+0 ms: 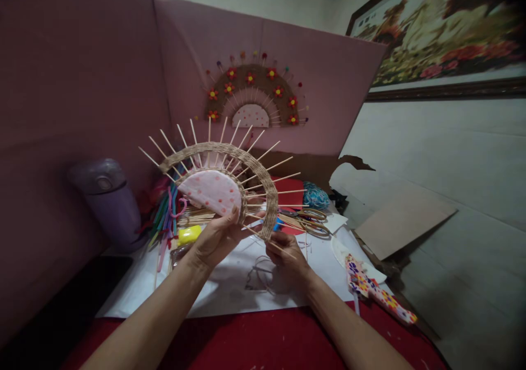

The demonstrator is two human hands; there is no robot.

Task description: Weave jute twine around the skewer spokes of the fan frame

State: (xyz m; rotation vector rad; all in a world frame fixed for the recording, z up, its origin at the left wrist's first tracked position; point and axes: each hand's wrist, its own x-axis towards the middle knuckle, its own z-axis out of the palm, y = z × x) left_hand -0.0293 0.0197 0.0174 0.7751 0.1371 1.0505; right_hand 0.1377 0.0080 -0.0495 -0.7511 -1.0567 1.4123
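Observation:
My left hand (216,238) is closed on the lower edge of a fan-shaped craft piece (222,183). It has a pink dotted half-disc, wooden skewers fanning outward, and a band of woven twine (267,194) around the arc. My right hand (285,252) sits just below the right end of the band, fingers pinched on the loose twine there. The loose twine (261,274) trails onto the white paper (230,288) beneath.
A finished fan with red flowers (252,98) hangs on the pink partition. On the table: a purple bottle (109,200), coloured pipe cleaners (164,216), spare skewers, scissors (308,219), a blue yarn ball (315,197), a colourful glue gun (378,290), a cardboard sheet (405,219).

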